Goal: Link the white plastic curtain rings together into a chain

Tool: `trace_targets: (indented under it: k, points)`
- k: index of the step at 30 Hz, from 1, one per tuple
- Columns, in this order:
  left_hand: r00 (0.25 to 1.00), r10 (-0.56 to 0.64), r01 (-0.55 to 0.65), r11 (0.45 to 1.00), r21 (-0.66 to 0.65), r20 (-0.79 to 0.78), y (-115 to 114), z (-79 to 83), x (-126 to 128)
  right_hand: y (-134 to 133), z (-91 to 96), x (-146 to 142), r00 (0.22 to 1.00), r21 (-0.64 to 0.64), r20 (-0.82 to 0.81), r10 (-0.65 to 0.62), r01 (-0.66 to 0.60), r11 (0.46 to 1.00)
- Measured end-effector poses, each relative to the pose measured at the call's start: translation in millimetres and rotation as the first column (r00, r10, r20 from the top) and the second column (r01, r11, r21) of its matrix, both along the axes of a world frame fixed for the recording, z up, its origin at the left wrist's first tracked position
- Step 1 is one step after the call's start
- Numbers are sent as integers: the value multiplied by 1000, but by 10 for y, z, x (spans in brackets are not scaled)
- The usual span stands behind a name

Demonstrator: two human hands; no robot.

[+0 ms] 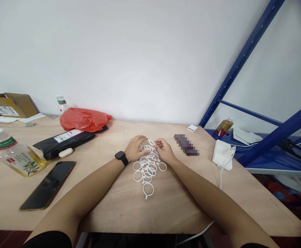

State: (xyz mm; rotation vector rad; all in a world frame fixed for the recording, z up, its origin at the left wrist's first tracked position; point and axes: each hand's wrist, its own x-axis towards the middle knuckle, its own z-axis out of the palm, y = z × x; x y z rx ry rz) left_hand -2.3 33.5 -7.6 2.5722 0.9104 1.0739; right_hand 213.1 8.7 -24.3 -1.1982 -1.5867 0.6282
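Several white plastic rings (148, 189), each with a small knob at one side, lie in a loose heap on the wooden table in front of me. At the far end of the heap, my right hand (164, 150) pinches one tilted white ring (151, 142) between thumb and fingertips. My left hand (136, 148), with a black watch on its wrist, rests at the heap's left side. Its thumb and fingers are spread around the upper rings, and nothing is visibly gripped in it.
Leftward lie a phone (48, 186), an oil bottle (16, 155), a white earbud case (65, 152), a black parcel (62, 143), a red plastic bag (84, 119) and a cardboard box (23, 105). Rightward are a blurred dark object (186, 144), a white charger (222, 154) with cable and a blue rack (238, 65).
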Motion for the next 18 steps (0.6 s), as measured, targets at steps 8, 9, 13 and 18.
trace_targets:
  k: [8, 9, 13, 18]
  points:
    - [942, -219, 217, 975, -35, -254, -158, 21, 46, 5, 62, 76, 897, 200, 439, -61, -32, 979]
    - [932, -230, 228, 973, -42, -281, -182, 19, 65, 7, 63, 70, 888, 197, 457, -58, -37, 980]
    - [929, -155, 141, 988, -65, -336, -198, -15, 107, 11, 44, 47, 851, 184, 522, -56, -48, 982]
    - [919, -40, -5, 993, -114, -392, -122, -76, 86, 23, 4, 55, 819, 62, 570, 71, -129, 990]
